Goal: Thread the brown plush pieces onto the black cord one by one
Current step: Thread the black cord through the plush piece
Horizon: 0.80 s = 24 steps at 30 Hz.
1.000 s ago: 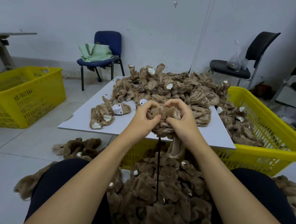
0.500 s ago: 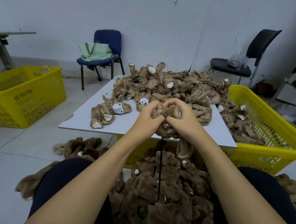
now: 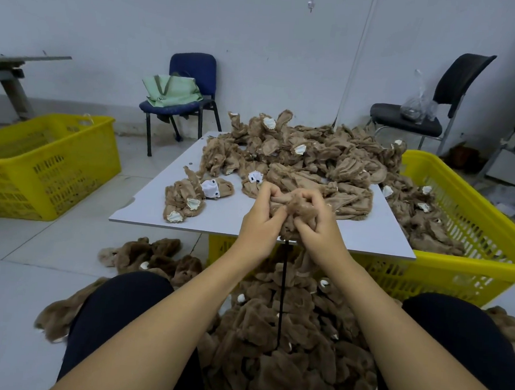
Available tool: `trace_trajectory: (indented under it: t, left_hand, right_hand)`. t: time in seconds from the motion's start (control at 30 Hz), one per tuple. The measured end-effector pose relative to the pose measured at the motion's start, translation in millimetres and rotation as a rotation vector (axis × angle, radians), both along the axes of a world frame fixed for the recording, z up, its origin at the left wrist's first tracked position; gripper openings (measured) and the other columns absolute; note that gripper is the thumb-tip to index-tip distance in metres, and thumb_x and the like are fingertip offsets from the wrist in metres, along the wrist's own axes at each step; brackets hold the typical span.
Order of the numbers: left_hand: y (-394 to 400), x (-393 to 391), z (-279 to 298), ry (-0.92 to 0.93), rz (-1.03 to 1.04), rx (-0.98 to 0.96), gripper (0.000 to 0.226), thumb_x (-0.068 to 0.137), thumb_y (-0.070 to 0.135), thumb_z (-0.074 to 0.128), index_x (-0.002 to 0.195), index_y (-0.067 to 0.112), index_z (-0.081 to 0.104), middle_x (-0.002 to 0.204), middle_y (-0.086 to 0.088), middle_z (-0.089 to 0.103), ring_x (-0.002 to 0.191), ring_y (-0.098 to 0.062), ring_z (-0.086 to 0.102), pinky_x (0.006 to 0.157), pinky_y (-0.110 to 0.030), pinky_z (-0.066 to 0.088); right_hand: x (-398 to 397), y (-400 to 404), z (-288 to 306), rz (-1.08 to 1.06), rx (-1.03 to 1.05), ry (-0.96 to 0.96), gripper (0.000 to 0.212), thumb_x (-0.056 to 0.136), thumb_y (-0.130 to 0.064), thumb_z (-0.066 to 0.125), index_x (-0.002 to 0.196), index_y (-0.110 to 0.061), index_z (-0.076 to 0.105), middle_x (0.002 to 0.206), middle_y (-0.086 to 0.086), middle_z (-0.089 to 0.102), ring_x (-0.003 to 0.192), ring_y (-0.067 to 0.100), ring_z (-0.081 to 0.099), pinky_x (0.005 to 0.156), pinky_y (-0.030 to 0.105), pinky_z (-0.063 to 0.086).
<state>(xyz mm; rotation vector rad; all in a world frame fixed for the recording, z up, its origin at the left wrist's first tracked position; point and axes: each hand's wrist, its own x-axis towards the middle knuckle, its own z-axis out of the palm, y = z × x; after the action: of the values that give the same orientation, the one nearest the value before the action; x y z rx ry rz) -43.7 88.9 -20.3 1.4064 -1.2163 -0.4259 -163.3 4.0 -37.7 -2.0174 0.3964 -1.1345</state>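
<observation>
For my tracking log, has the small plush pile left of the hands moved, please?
No; the small plush pile sits unchanged by the white board's front left corner.

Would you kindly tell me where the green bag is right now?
In the head view, the green bag rests on the seat of the blue chair against the back wall, left of centre, beyond the white table.

No text, label, brand, number or sign can be read here; the green bag point(image 3: 171, 91) on the blue chair point(image 3: 186, 94) carries a faint pale mark near its lower left corner, too small and blurred to make out, and the white tags on the brown plush pieces point(image 3: 300, 155) beyond that chair look blank
</observation>
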Motion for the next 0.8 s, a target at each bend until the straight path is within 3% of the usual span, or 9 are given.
trace_trajectory:
  t: [0.1, 0.17, 0.23, 0.3, 0.43, 0.57, 0.67, 0.73, 0.8]
  left_hand:
    - [0.0, -2.7, -5.5, -0.051, 0.037, -0.033, 0.008, 0.101, 0.025, 0.047, 0.096, 0.025, 0.041, 0.075, 0.009, 0.051, 0.064, -0.015, 0.050, 0.061, -0.052, 0.045]
    - [0.3, -7.2, -7.2, -0.076, 0.060, -0.065, 0.009, 0.099, 0.025, 0.047, 0.093, 0.028, 0.042, 0.075, 0.012, 0.052, 0.062, -0.010, 0.049, 0.059, -0.044, 0.044]
    - [0.5, -12.6, -9.1, -0.089, 0.051, -0.087, 0.007, 0.095, 0.020, 0.047, 0.091, 0.025, 0.044, 0.080, 0.011, 0.050, 0.068, -0.010, 0.048, 0.062, -0.036, 0.043]
    - [0.1, -15.7, -8.7, -0.103, 0.008, -0.087, 0.004, 0.089, 0.011, 0.048, 0.088, 0.009, 0.044, 0.086, 0.002, 0.044, 0.075, -0.012, 0.044, 0.067, -0.031, 0.040]
    - [-3.2, -8.9, -1.6, -0.012, -0.079, -0.037, 0.019, 0.093, -0.006, 0.050, 0.079, 0.001, 0.039, 0.082, -0.006, 0.038, 0.074, -0.018, 0.039, 0.066, -0.033, 0.035]
    - [-7.0, -4.8, -0.1, 0.000, -0.035, -0.051, 0.025, 0.103, 0.007, 0.050, 0.079, 0.001, 0.049, 0.077, -0.003, 0.046, 0.072, -0.014, 0.046, 0.067, -0.027, 0.038]
    - [-9.7, -4.6, 2.8, 0.000, 0.001, -0.058, 0.007, 0.104, 0.017, 0.053, 0.097, 0.018, 0.051, 0.085, 0.001, 0.051, 0.066, -0.007, 0.048, 0.060, -0.023, 0.041]
    - [-12.7, -1.7, 5.3, -0.023, -0.010, -0.045, 0.012, 0.103, 0.019, 0.053, 0.113, 0.026, 0.053, 0.098, 0.003, 0.056, 0.073, 0.000, 0.054, 0.066, -0.018, 0.045]
    - [-15.8, 2.8, 6.3, -0.097, -0.013, -0.003, 0.014, 0.103, 0.020, 0.053, 0.116, 0.019, 0.060, 0.106, 0.002, 0.061, 0.094, -0.003, 0.058, 0.080, -0.020, 0.047]
  right_hand:
    - [-5.4, 1.8, -5.4, -0.004, 0.005, -0.026, 0.028, 0.095, -0.030, 0.056, 0.123, -0.024, 0.058, 0.110, -0.019, 0.066, 0.100, 0.000, 0.065, 0.078, 0.010, 0.048]
    - [-5.8, 4.4, -5.3, -0.003, 0.049, -0.074, 0.035, 0.100, -0.036, 0.054, 0.129, -0.017, 0.060, 0.119, -0.019, 0.068, 0.107, 0.000, 0.066, 0.083, 0.010, 0.050]
    - [-4.4, 5.5, -5.1, 0.002, 0.149, -0.119, 0.026, 0.102, -0.031, 0.055, 0.120, -0.016, 0.066, 0.125, -0.018, 0.068, 0.107, 0.003, 0.068, 0.083, 0.013, 0.052]
    - [-3.8, 4.5, -5.1, -0.010, 0.202, -0.122, 0.013, 0.101, -0.027, 0.058, 0.106, -0.020, 0.068, 0.128, -0.018, 0.067, 0.107, 0.008, 0.070, 0.081, 0.017, 0.055]
    - [-8.1, 0.1, -1.7, -0.013, 0.213, -0.084, 0.008, 0.099, -0.028, 0.063, 0.103, -0.024, 0.068, 0.136, -0.007, 0.065, 0.105, 0.011, 0.070, 0.074, 0.024, 0.058]
    - [-9.7, -2.3, 3.9, 0.002, 0.211, -0.059, 0.012, 0.099, -0.016, 0.064, 0.089, -0.019, 0.068, 0.134, -0.009, 0.065, 0.106, 0.007, 0.069, 0.075, 0.020, 0.056]
    - [-10.2, 0.9, 4.9, 0.040, 0.202, -0.083, 0.015, 0.099, -0.008, 0.061, 0.085, -0.010, 0.066, 0.129, -0.006, 0.065, 0.093, -0.007, 0.069, 0.069, 0.008, 0.052]
    - [-10.2, 2.2, 3.7, 0.057, 0.221, -0.096, 0.019, 0.099, -0.009, 0.060, 0.082, -0.014, 0.067, 0.127, -0.006, 0.065, 0.089, -0.001, 0.071, 0.064, 0.012, 0.055]
    - [-9.7, 4.7, 5.6, 0.084, 0.270, -0.111, 0.024, 0.098, -0.015, 0.060, 0.078, -0.023, 0.069, 0.123, -0.007, 0.068, 0.086, 0.009, 0.073, 0.059, 0.021, 0.058]
